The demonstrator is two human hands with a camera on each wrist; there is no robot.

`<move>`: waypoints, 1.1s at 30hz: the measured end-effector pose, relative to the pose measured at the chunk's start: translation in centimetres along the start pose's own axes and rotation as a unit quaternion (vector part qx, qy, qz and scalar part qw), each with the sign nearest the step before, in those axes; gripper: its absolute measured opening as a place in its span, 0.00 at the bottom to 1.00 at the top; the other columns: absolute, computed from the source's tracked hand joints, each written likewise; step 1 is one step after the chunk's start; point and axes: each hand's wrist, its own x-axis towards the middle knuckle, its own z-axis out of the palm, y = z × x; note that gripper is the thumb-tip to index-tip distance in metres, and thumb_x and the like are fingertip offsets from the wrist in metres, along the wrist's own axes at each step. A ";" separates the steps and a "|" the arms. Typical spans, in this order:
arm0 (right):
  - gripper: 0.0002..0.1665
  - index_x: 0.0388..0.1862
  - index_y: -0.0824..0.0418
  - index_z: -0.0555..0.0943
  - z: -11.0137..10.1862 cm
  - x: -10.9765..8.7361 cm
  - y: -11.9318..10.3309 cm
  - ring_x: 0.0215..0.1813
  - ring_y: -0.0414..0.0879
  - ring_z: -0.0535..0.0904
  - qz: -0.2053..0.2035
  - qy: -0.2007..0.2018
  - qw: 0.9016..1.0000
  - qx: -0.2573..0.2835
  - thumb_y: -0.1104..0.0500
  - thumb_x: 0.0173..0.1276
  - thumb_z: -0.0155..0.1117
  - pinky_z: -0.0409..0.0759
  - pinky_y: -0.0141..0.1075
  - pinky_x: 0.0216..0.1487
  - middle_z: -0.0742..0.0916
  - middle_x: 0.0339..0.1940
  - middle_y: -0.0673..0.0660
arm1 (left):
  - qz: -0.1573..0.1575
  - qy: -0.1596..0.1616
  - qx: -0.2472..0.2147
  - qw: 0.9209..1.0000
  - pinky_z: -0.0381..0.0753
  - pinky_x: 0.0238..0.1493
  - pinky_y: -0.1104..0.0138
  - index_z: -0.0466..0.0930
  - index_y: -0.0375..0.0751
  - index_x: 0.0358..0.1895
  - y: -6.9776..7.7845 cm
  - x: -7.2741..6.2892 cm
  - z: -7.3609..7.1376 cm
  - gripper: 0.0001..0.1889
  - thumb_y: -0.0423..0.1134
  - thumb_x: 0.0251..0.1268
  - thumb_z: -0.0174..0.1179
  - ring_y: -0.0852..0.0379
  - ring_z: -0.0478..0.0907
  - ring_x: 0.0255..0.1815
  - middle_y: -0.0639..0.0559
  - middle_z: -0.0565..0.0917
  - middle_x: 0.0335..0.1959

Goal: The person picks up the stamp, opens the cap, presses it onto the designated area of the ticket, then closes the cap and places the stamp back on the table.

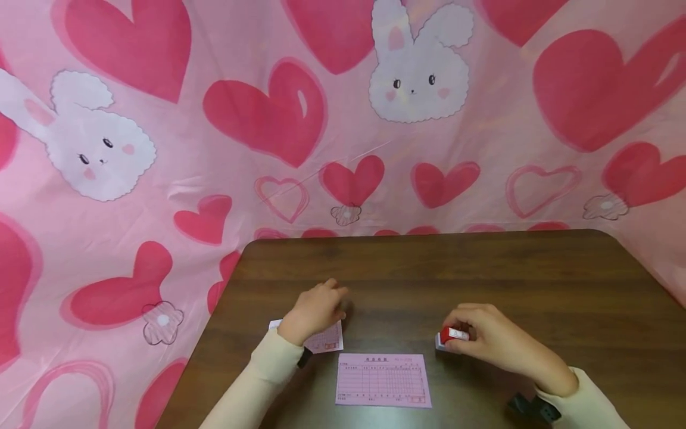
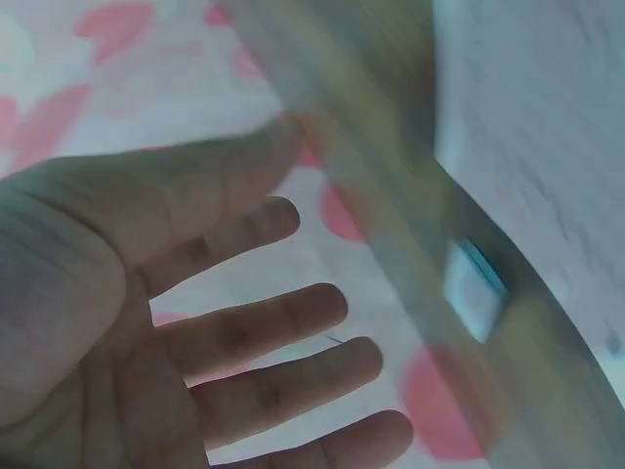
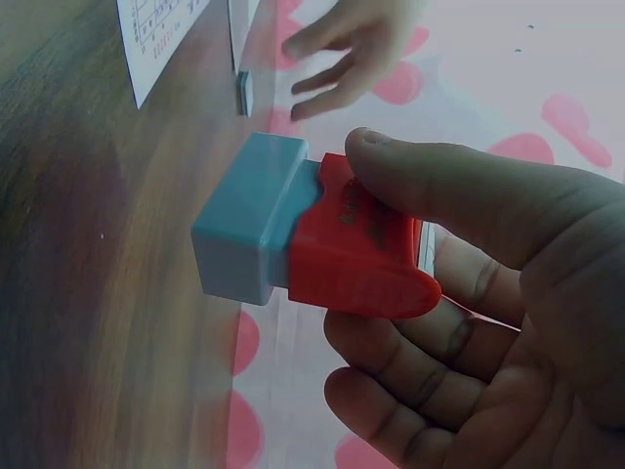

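Observation:
My right hand grips a red stamp with a pale blue base, thumb on one side and fingers on the other. The stamp is low over the table in the head view. My left hand holds nothing; its fingers are spread in the left wrist view, and it hovers over the far edge of a pink printed slip that the wrist partly hides. Between the hands lies a second pink form with a ruled table. A small pale blue block rests on the table near the left hand.
The brown wooden table has rounded far corners. A pink cloth with hearts and rabbits hangs behind it and on the left. Black bands sit at both wrists over cream sleeves.

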 end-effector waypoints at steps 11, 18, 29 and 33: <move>0.11 0.39 0.50 0.86 -0.2 0.4 0.2 0.33 0.30 0.73 -0.001 0.007 1.000 -0.013 0.58 0.62 0.82 0.77 0.30 0.30 0.82 0.33 0.36 | -0.066 -0.064 -0.025 0.995 0.86 0.51 0.46 0.89 0.43 0.57 -4.0 3.3 1.3 0.19 0.23 0.67 0.64 0.43 0.84 0.57 0.44 0.85 0.57; 0.12 0.39 0.50 0.87 -0.5 0.4 0.1 0.33 0.31 0.74 0.024 0.002 1.000 -0.005 0.56 0.61 0.83 0.79 0.32 0.31 0.83 0.34 0.37 | -0.072 -0.060 -0.027 0.995 0.86 0.53 0.47 0.90 0.41 0.55 -4.1 3.3 1.8 0.18 0.21 0.65 0.66 0.44 0.85 0.51 0.44 0.86 0.51; 0.12 0.39 0.52 0.87 -0.4 0.0 1.0 0.34 0.32 0.76 0.053 0.029 0.998 -0.004 0.57 0.60 0.84 0.83 0.32 0.34 0.84 0.33 0.37 | -0.044 -0.015 -0.042 0.998 0.87 0.49 0.48 0.84 0.38 0.60 -4.4 2.1 2.3 0.22 0.28 0.61 0.74 0.44 0.85 0.46 0.40 0.83 0.53; 0.13 0.39 0.53 0.87 -0.4 -0.1 1.2 0.34 0.32 0.79 0.052 0.061 0.997 -0.012 0.58 0.59 0.84 0.84 0.33 0.35 0.86 0.33 0.37 | -0.013 0.039 -0.066 0.997 0.88 0.47 0.51 0.78 0.32 0.61 -3.9 1.6 1.8 0.27 0.29 0.59 0.75 0.45 0.84 0.42 0.40 0.82 0.50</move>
